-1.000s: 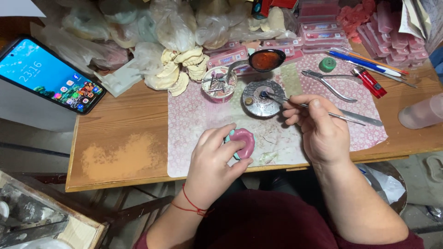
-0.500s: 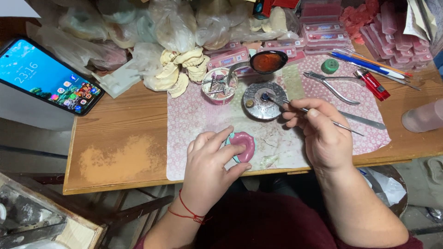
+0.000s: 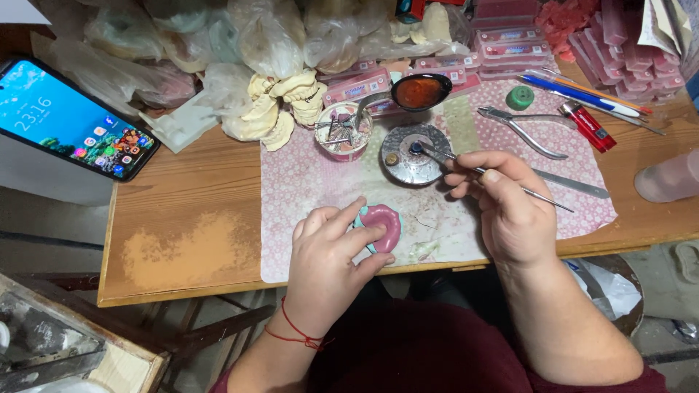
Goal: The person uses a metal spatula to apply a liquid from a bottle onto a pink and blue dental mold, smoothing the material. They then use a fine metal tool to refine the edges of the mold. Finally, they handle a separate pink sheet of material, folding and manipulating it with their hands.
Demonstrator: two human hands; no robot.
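— What's in your hands?

— My left hand (image 3: 331, 258) grips a pink wax mould (image 3: 381, 224) on the patterned mat (image 3: 306, 182), near the table's (image 3: 189, 204) front edge. My right hand (image 3: 506, 204) pinches a thin metal tool (image 3: 495, 175), its tip on the round metal dish (image 3: 411, 153).

— And around that?

— A small cup (image 3: 342, 131) sits beside the dish, a spoon (image 3: 415, 91) behind it, pliers (image 3: 520, 131) and a red lighter (image 3: 586, 124) to the right, a phone (image 3: 69, 120) far left.

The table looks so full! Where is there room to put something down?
Bare wood lies left of the patterned mat, below the phone. A smaller strip lies right of the mat, before the pink cup. The back is crowded with plastic bags and pink boxes.
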